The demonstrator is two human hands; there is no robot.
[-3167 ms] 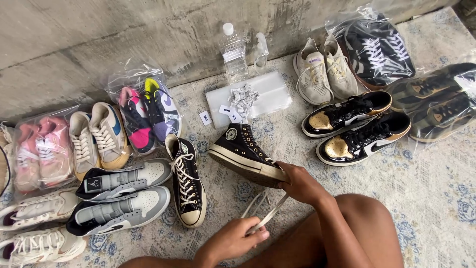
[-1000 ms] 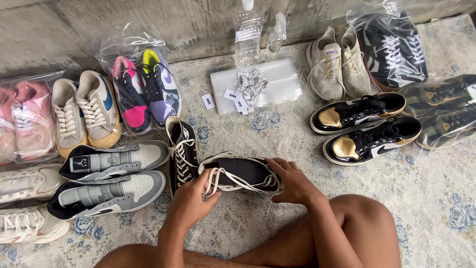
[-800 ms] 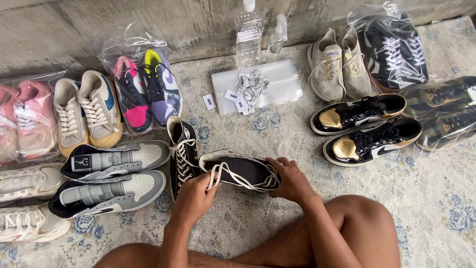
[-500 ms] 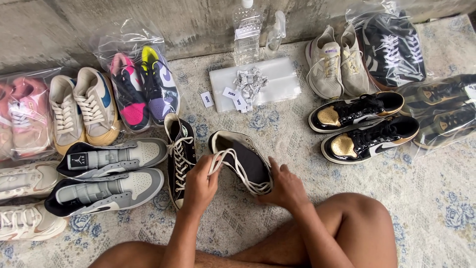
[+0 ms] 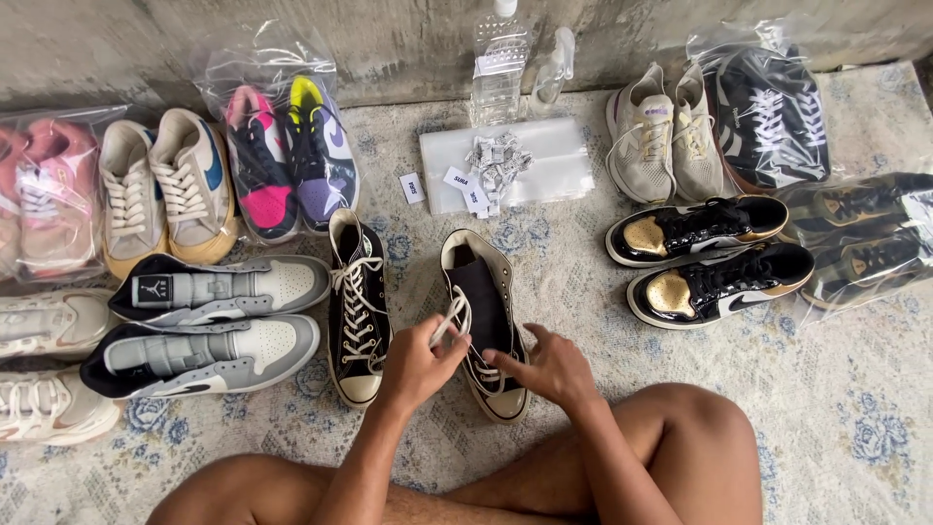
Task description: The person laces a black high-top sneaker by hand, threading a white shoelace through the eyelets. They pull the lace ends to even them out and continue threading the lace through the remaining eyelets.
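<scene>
A black high-top sneaker (image 5: 478, 292) with a cream sole stands upright on the rug, toe toward me. My left hand (image 5: 418, 365) pinches its white lace (image 5: 449, 324) above the tongue. My right hand (image 5: 546, 367) rests on the toe end, fingers on the lower lacing. Its laced twin, the other black high-top (image 5: 357, 306), stands just to the left, close beside it. My bare knees are below the hands.
Grey and black high-tops (image 5: 209, 321) lie at left, bagged pink sneakers (image 5: 287, 160) and beige ones (image 5: 160, 199) behind them. A clear bottle (image 5: 498, 63), plastic bags with paper tags (image 5: 505, 170), beige runners (image 5: 666, 136) and black-gold sneakers (image 5: 709, 258) are at right, against a concrete wall.
The sneaker was on its side with the lace pulled out below it; it has been turned upright, swung toe toward me and set beside its twin. My left hand now grips the lace on top.
</scene>
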